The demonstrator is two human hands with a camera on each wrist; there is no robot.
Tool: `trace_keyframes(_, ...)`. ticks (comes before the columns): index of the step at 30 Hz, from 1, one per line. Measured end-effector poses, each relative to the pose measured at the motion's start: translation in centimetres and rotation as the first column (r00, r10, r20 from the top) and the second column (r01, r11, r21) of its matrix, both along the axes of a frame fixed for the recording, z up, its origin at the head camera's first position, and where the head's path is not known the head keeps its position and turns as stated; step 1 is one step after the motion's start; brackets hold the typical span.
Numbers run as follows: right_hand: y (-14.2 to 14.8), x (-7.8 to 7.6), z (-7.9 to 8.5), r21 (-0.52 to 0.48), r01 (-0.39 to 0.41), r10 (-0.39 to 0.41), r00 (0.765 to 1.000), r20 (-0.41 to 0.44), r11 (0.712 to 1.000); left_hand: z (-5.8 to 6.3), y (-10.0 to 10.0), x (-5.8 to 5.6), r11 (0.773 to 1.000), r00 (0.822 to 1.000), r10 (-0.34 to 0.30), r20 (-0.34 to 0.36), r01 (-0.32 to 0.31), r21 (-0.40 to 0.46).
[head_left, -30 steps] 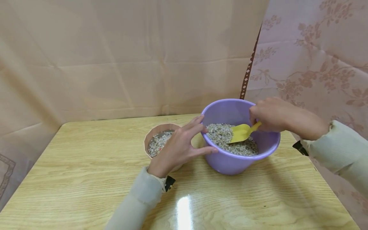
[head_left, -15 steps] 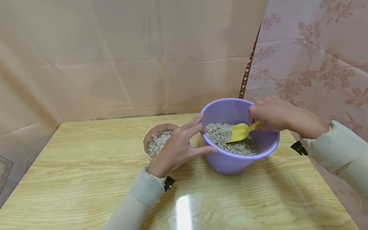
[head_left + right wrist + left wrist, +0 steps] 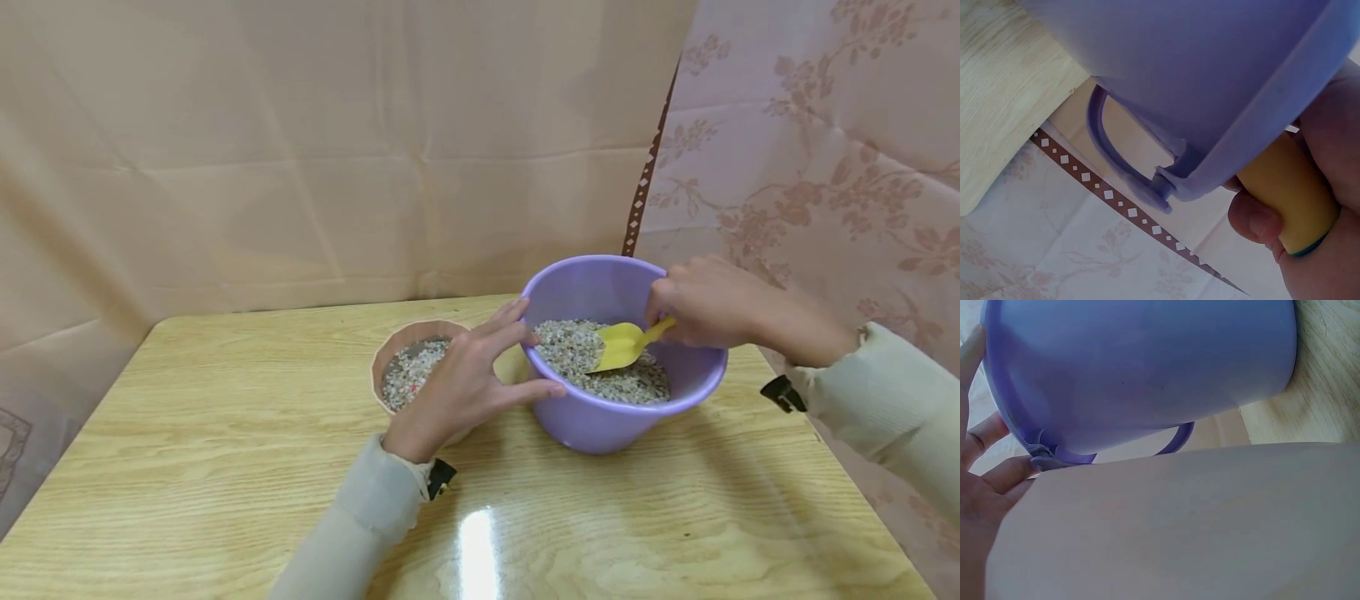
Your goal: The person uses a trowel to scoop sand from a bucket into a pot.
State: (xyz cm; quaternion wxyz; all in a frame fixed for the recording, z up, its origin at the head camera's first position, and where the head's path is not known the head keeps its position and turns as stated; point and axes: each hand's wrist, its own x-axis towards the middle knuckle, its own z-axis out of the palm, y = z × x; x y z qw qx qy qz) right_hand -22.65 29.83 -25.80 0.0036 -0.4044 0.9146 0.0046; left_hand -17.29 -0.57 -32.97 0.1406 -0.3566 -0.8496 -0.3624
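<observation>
A purple bucket (image 3: 592, 425) holding small pale gravel (image 3: 570, 346) stands on the table at right of centre in the head view. My right hand (image 3: 708, 300) grips the handle of a yellow scoop (image 3: 618, 346) over the bucket's right rim. The scoop's front edge meets the gravel. In the right wrist view, thumb and fingers wrap its yellow handle (image 3: 1294, 194). My left hand (image 3: 465, 379) spreads its fairly straight fingers and thumb against the bucket's left rim. Partly behind that hand sits a peach-coloured pot (image 3: 386, 362) with gravel and a small red spot inside.
A wood-grain table (image 3: 247, 450) bears both containers. Beige cloth (image 3: 337, 167) hangs behind it, and flowered cloth (image 3: 847, 167) hangs at the right. The bucket's handle (image 3: 1100, 134) hangs down its side in the right wrist view.
The view has shifted very slightly. The scoop and both hands keep nearly the same places at the bucket.
</observation>
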Motion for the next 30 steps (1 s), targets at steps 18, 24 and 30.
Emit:
trace_keyframes(18, 0.7, 0.1, -1.4, -0.073, -0.043, 0.041, 0.999, -0.033, 0.996, 0.1, 0.0, 0.1, 1.0, 1.0, 0.005, 0.027, -0.004, -0.002)
trace_keyframes(24, 0.7, 0.2, -1.4, -0.083, -0.054, 0.053, 0.998, -0.022, 0.995, 0.2, 0.0, 0.0, 1.0, 1.0, -0.001, 0.02, 0.001, 0.0)
trace_keyframes(30, 0.7, 0.2, -1.6, -0.1, -0.067, 0.066, 0.998, -0.01, 0.993, 0.2, 0.1, 0.1, 1.0, 1.0, -0.002, 0.013, 0.002, 0.002)
